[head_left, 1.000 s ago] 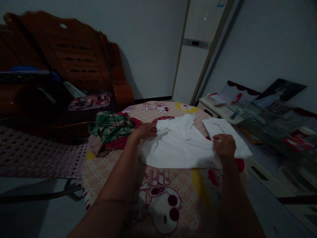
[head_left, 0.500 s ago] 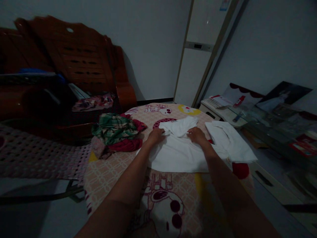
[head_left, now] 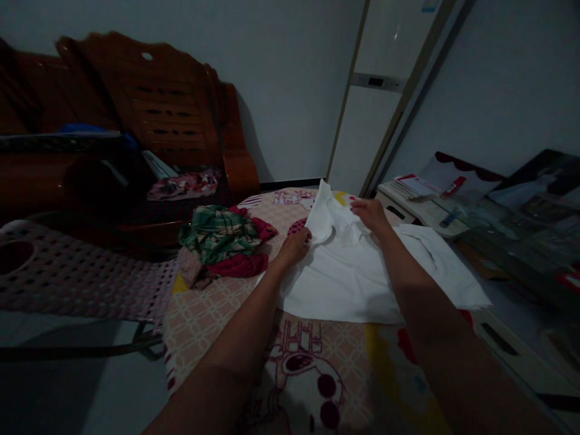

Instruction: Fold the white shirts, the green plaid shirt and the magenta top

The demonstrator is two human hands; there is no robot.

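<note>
A white shirt (head_left: 339, 284) lies spread on the round table, its far part raised into a pointed fold. My left hand (head_left: 296, 244) pinches the shirt at the left side of that fold. Over the fold's right side, my right hand (head_left: 369, 212) has its fingers stretched out to the left, close to the cloth; whether they touch it is hard to see. A folded white garment (head_left: 446, 269) lies right of the shirt, partly behind my right forearm.
A patterned tablecloth (head_left: 217, 308) covers the table. Crumpled green plaid and red clothes (head_left: 224, 235) lie at its left. A woven chair (head_left: 90, 275) stands left, a wooden sofa (head_left: 172, 115) behind. At right is a glass-topped cabinet (head_left: 489, 223).
My right hand has moved up and away from me, its fingers straightening. The shirt's far part has risen into a peak. My left hand keeps its pinch. The view has shifted slightly.
</note>
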